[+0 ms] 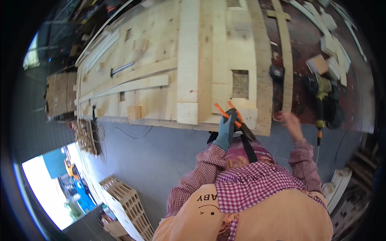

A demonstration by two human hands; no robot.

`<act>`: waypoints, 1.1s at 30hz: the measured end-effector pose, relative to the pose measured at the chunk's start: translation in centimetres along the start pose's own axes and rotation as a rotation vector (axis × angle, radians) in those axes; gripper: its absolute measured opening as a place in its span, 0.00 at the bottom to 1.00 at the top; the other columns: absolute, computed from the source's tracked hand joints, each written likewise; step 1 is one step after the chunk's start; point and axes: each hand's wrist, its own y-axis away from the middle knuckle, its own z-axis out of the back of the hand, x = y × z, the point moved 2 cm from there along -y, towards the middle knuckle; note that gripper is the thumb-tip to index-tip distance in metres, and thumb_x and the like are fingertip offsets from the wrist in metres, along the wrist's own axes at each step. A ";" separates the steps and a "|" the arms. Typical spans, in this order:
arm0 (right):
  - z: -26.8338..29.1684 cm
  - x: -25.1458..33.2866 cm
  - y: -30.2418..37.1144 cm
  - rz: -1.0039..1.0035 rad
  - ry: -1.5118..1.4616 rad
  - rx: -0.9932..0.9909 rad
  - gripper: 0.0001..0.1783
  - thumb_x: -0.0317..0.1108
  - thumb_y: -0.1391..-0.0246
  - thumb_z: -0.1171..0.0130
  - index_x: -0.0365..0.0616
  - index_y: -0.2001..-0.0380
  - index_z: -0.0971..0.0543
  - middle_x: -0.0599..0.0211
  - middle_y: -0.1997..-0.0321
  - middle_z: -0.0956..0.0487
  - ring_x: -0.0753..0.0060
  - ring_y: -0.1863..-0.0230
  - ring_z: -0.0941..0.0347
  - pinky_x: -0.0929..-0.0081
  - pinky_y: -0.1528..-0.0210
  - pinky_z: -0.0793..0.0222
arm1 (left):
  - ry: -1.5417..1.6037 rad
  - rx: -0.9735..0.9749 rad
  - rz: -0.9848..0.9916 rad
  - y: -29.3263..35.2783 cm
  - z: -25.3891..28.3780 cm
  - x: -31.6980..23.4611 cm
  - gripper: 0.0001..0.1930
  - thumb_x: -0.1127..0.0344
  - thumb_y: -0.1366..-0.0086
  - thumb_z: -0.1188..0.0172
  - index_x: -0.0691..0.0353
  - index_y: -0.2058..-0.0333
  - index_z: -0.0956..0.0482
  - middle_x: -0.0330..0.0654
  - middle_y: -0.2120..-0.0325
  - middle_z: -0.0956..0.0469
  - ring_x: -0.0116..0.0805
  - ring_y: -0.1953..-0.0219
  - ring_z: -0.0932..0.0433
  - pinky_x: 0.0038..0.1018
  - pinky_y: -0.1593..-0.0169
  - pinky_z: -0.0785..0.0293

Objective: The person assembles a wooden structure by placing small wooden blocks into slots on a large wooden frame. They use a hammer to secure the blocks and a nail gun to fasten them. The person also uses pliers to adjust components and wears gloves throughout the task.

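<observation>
My left hand, in a blue-grey glove, is closed around pliers with orange handles. The handles point up and away; the dark jaws point toward my apron, just off the near edge of the wooden panel. My right hand is bare and slightly blurred, with its fingers stretched toward the near end of a long narrow board. Nothing shows in its fingers, and whether they touch the board is unclear. A black tape measure lies beside that board.
A hammer, loose strips and small wood blocks lie on the panel, which has rectangular cutouts. At right are a green and black power tool and wood offcuts. A slatted wooden crate stands on the floor, lower left.
</observation>
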 end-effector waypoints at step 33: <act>-9.9 3.9 -5.7 -0.053 -0.368 -0.074 0.08 0.36 0.47 0.46 0.44 0.76 0.25 0.76 0.83 0.30 0.85 0.83 0.37 0.85 0.83 0.44 | -0.220 -0.159 -0.045 9.1 8.2 -2.5 0.17 0.58 0.37 0.46 0.67 0.59 0.26 0.40 0.77 0.28 0.28 0.75 0.28 0.23 0.68 0.29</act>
